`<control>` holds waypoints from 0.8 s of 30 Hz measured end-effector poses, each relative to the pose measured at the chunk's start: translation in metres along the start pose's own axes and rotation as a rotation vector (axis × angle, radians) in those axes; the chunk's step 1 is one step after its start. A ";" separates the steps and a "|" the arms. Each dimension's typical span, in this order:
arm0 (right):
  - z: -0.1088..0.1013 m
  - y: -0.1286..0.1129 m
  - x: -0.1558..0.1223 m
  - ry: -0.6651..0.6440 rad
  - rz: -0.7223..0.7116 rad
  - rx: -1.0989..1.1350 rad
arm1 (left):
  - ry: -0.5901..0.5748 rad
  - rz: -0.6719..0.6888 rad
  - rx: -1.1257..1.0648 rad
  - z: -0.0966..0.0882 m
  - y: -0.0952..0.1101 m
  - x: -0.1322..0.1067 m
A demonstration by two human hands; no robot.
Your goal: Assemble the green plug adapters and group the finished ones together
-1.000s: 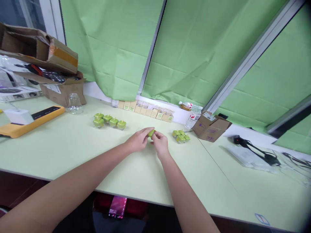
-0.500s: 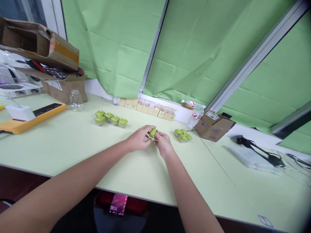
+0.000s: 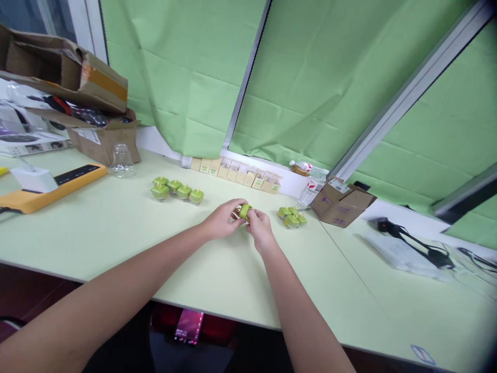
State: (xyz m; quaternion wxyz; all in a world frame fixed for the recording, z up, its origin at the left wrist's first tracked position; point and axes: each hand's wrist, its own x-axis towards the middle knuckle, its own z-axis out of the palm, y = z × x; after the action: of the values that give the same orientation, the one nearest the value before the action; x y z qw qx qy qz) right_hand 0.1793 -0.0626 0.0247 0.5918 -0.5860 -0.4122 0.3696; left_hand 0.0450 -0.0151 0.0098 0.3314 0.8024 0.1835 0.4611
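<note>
Both of my hands meet over the middle of the pale green table (image 3: 116, 233). My left hand (image 3: 222, 219) and my right hand (image 3: 259, 229) are each pinched on a small green cap-like piece (image 3: 244, 211) held between them just above the tabletop. A row of several green-topped little jars (image 3: 176, 190) stands to the left of my hands. A smaller cluster of the same green pieces (image 3: 292, 216) lies just to the right.
A line of small beige cartons (image 3: 236, 174) runs along the green curtain. A cardboard box (image 3: 340, 203) and plastic bottles (image 3: 310, 186) sit at the right, cables and plastic bags (image 3: 411, 248) further right. A clear glass jar (image 3: 121, 161), yellow device (image 3: 50, 187) and stacked boxes (image 3: 66, 88) occupy the left.
My hands have stayed together on the green piece, turning it slightly; the view has shifted a little.
</note>
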 end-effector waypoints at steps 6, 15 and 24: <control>0.000 -0.001 -0.001 -0.021 -0.019 -0.001 | 0.024 -0.039 0.003 -0.001 -0.001 0.001; -0.001 -0.004 -0.001 -0.031 -0.063 -0.006 | 0.025 -0.074 -0.016 -0.005 0.002 0.003; -0.013 -0.012 -0.002 -0.006 -0.096 0.060 | 0.125 -0.153 0.003 -0.018 -0.014 0.003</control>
State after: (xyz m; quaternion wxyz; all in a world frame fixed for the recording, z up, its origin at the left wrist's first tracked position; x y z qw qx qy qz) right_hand 0.1894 -0.0700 0.0370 0.6249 -0.5463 -0.4303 0.3548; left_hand 0.0310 0.0038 0.0085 0.3521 0.7562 0.2653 0.4835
